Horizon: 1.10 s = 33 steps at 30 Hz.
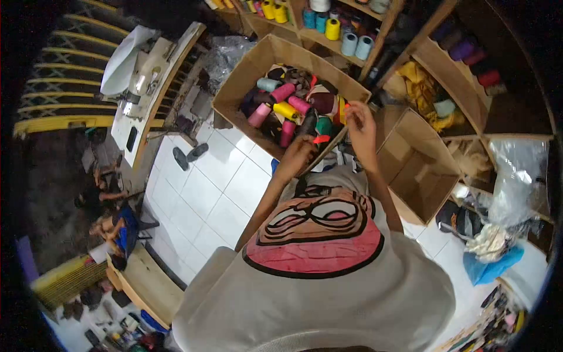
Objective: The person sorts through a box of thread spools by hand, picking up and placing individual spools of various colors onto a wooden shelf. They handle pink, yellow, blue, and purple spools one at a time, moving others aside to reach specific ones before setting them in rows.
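A large cardboard box full of thread cones stands in front of me. Pink cones, a yellow cone, a green cone and a pale blue cone lie jumbled with dark fabric. At the near rim, my left hand is closed on a small red-orange strip. My right hand is by the right side of the box, fingers pinched at a small red-orange piece. Whether the two bits join cannot be made out.
Right of me stands a second cardboard box. Shelves behind hold thread cones. A sewing machine is on a table at left, with slippers on the tiles. Another person sits at far left.
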Each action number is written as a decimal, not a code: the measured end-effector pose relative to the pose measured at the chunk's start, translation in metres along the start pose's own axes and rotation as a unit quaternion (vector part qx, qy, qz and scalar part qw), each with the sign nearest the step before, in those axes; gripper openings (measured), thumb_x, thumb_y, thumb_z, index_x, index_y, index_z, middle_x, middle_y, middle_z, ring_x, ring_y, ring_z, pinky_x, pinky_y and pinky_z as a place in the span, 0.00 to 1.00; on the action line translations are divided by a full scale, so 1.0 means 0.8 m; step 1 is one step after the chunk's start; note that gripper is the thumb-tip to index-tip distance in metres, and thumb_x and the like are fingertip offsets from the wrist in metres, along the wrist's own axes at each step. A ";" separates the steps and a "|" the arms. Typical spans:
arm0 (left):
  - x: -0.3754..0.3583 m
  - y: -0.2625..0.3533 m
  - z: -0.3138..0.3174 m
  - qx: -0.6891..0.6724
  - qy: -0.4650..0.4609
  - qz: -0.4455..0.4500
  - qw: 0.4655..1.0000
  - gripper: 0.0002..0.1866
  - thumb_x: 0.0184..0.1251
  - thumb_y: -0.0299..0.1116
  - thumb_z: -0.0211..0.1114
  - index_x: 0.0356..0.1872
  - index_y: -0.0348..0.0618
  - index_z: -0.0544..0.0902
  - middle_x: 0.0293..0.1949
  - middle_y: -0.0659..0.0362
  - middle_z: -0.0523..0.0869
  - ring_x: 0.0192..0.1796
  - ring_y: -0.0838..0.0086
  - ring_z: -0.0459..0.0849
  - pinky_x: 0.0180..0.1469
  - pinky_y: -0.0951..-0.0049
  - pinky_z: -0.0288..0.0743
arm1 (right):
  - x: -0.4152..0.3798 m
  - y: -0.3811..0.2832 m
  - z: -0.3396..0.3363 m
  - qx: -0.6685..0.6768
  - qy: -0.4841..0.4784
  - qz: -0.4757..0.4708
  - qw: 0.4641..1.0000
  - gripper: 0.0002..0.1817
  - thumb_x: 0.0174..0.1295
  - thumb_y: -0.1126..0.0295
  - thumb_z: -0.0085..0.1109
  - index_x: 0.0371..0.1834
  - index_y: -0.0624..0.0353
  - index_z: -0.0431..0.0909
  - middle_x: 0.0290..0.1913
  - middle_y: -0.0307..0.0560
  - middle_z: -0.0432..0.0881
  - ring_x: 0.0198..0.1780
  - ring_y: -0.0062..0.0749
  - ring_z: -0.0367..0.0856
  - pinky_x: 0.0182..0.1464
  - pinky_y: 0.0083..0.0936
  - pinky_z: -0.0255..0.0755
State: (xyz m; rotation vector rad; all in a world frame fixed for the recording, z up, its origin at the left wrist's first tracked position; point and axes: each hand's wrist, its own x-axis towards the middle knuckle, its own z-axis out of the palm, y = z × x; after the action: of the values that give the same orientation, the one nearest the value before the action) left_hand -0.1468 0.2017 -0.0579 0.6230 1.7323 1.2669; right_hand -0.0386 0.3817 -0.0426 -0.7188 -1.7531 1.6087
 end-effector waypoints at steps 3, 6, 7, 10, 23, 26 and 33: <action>-0.010 -0.014 -0.016 0.399 -0.034 0.071 0.914 0.22 0.66 0.46 0.59 0.54 0.41 0.75 0.46 0.46 0.81 0.49 0.46 0.80 0.52 0.52 0.74 | -0.012 0.034 0.003 -0.007 -0.017 -0.032 0.999 0.15 0.66 0.81 0.52 0.56 0.60 0.71 0.45 0.43 0.78 0.47 0.28 0.77 0.53 0.24 0.69; -0.003 -0.056 -0.015 0.349 -0.075 0.023 0.934 0.23 0.65 0.47 0.60 0.55 0.43 0.75 0.49 0.45 0.81 0.51 0.50 0.81 0.52 0.53 0.74 | -0.021 0.024 0.002 0.014 -0.044 -0.013 0.999 0.16 0.66 0.80 0.52 0.57 0.61 0.70 0.45 0.45 0.79 0.46 0.29 0.77 0.54 0.25 0.69; -0.002 -0.065 -0.016 0.320 -0.080 0.059 0.942 0.22 0.69 0.44 0.55 0.57 0.41 0.74 0.47 0.44 0.82 0.49 0.49 0.81 0.50 0.54 0.74 | -0.023 0.027 0.001 0.014 -0.044 0.007 0.999 0.16 0.67 0.80 0.51 0.57 0.61 0.69 0.44 0.45 0.79 0.47 0.29 0.78 0.54 0.26 0.70; 0.028 -0.079 -0.038 0.408 -0.135 -0.032 0.902 0.23 0.68 0.47 0.54 0.56 0.41 0.74 0.49 0.43 0.81 0.49 0.48 0.82 0.51 0.53 0.74 | -0.028 0.028 0.000 -0.018 -0.037 0.009 0.999 0.13 0.70 0.77 0.50 0.56 0.63 0.70 0.43 0.43 0.80 0.44 0.24 0.78 0.51 0.23 0.71; 0.189 -0.207 -0.124 0.275 -0.048 -0.113 0.954 0.28 0.62 0.51 0.60 0.53 0.36 0.78 0.53 0.45 0.83 0.55 0.58 0.83 0.54 0.59 0.76 | -0.042 0.009 -0.024 -0.064 -0.033 0.021 0.997 0.14 0.70 0.74 0.53 0.57 0.62 0.70 0.43 0.44 0.79 0.42 0.24 0.77 0.49 0.21 0.71; 0.175 -0.126 -0.086 -0.141 0.074 -0.151 0.976 0.32 0.60 0.60 0.61 0.51 0.39 0.76 0.48 0.52 0.83 0.53 0.59 0.82 0.51 0.56 0.76 | -0.043 0.006 -0.023 -0.065 -0.034 0.017 0.997 0.15 0.69 0.74 0.54 0.57 0.63 0.70 0.43 0.44 0.79 0.42 0.24 0.77 0.49 0.21 0.71; 0.268 -0.192 0.001 -0.526 0.195 -0.210 0.801 0.20 0.65 0.54 0.59 0.47 0.51 0.75 0.43 0.55 0.82 0.42 0.65 0.83 0.42 0.57 0.78 | -0.048 0.007 -0.017 -0.068 -0.046 0.025 0.996 0.15 0.70 0.73 0.54 0.58 0.63 0.69 0.44 0.45 0.79 0.43 0.24 0.77 0.48 0.22 0.71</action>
State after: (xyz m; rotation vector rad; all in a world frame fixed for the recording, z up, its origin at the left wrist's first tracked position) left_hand -0.2364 0.3180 -0.2765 -0.6798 1.0571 1.8045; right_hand -0.0038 0.3616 -0.0509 -0.7686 -1.9411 1.5901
